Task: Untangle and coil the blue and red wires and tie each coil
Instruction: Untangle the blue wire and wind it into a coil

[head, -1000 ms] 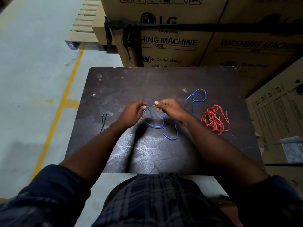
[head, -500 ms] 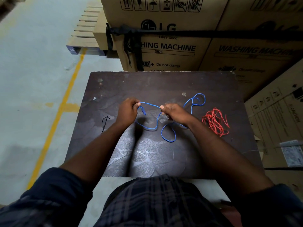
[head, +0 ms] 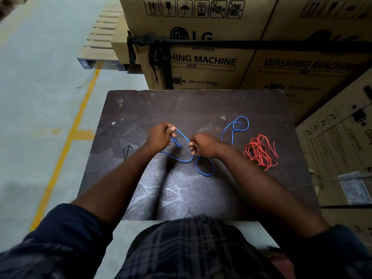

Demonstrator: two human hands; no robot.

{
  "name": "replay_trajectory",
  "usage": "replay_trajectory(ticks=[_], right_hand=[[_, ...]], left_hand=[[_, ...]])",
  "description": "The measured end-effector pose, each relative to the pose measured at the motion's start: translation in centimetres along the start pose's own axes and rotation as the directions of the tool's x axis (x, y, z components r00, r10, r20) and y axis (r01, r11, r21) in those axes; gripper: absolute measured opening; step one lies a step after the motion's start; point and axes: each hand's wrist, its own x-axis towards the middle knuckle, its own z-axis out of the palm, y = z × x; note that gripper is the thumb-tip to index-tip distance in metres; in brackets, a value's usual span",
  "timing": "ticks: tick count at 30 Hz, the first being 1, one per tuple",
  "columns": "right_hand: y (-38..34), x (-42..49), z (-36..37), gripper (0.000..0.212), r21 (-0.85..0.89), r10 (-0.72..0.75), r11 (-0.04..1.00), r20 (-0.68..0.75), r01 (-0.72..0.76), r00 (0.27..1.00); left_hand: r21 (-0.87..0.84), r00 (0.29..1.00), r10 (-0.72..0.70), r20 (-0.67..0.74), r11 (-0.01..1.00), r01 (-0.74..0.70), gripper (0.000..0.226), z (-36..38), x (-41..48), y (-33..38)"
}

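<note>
A blue wire (head: 204, 174) lies in loose loops across the middle of the dark table (head: 191, 105). My left hand (head: 159, 135) pinches one part of it between thumb and fingers. My right hand (head: 203, 144) grips the same wire a short way to the right, and a short stretch runs between the two hands. More blue loops lie behind my right wrist near the back right. A tangled heap of red wire (head: 259, 153) rests on the table to the right of my right hand, untouched.
A short black tie (head: 126, 151) lies near the table's left edge. Stacked washing machine cartons (head: 201, 57) stand right behind the table and along its right side. Grey floor with a yellow line (head: 66, 141) lies to the left.
My hands have come closer together again, so the blue stretch between them is shorter. The red heap and the black tie have stayed put.
</note>
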Motion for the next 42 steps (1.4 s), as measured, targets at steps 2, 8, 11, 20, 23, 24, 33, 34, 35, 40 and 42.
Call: replay_trajectory(ticks=[2, 8, 11, 20, 23, 24, 33, 34, 35, 40, 42], right_hand=[[-0.2, -0.2, 0.1, 0.027, 0.198, -0.011, 0.980, -0.011, 0.013, 1.000], [-1.2, -0.9, -1.1, 0.029, 0.879, 0.017, 0.468, 0.091, -0.088, 0.996], [-1.7, -0.9, -2.1, 0.023, 0.996, -0.073, 0.074, 0.063, -0.057, 0.995], [-1.9, 0.2, -4.7, 0.025, 0.860, 0.212, -0.402, -0.247, 0.315, 0.945], [-0.2, 1.0, -5.7, 0.024, 0.862, 0.331, -0.242, -0.359, 0.446, 0.873], [0.3, 1.2, -5.8, 0.024, 0.882, 0.353, -0.119, -0.391, 0.456, 0.850], [1.3, 1.8, -3.4, 0.031, 0.756, 0.278, 0.592, -0.516, 0.278, 0.810], [1.3, 1.5, -2.9, 0.031, 0.725, 0.236, 0.649, -0.479, 0.229, 0.846], [1.2, 1.1, -2.6, 0.030, 0.700, 0.194, 0.690, -0.425, 0.185, 0.884], [0.8, -1.0, -2.6, 0.025, 0.725, 0.007, 0.679, -0.167, 0.117, 0.986], [0.7, -1.5, -2.8, 0.022, 0.757, -0.064, 0.645, -0.081, 0.103, 0.995]], left_hand=[[0.041, 0.999, 0.023, -0.041, 0.999, -0.022, 0.015, -0.2, 0.2, -0.2], [0.180, 0.991, 0.135, -0.015, 0.975, -0.130, 0.017, -0.3, -0.3, -1.0], [0.188, 0.982, 0.191, -0.007, 0.964, -0.186, 0.023, 0.5, -1.1, -1.1], [0.217, 0.956, 0.291, 0.038, 0.932, -0.292, 0.029, 1.7, -2.5, 0.4], [0.255, 0.931, 0.326, 0.162, 0.898, -0.359, 0.032, 1.7, -3.3, 0.4], [0.264, 0.917, 0.344, 0.201, 0.883, -0.388, 0.032, 1.8, -3.6, 0.5], [0.359, 0.783, 0.568, 0.253, 0.697, -0.621, 0.033, 0.8, -3.9, 3.6], [0.354, 0.781, 0.579, 0.233, 0.698, -0.623, 0.033, 0.4, -3.7, 3.8], [0.350, 0.781, 0.589, 0.209, 0.700, -0.622, 0.032, 0.1, -3.4, 4.1], [0.360, 0.791, 0.599, 0.124, 0.716, -0.598, 0.023, -2.2, -1.7, 5.7], [0.362, 0.808, 0.579, 0.112, 0.733, -0.576, 0.024, -2.5, -1.3, 5.6]])
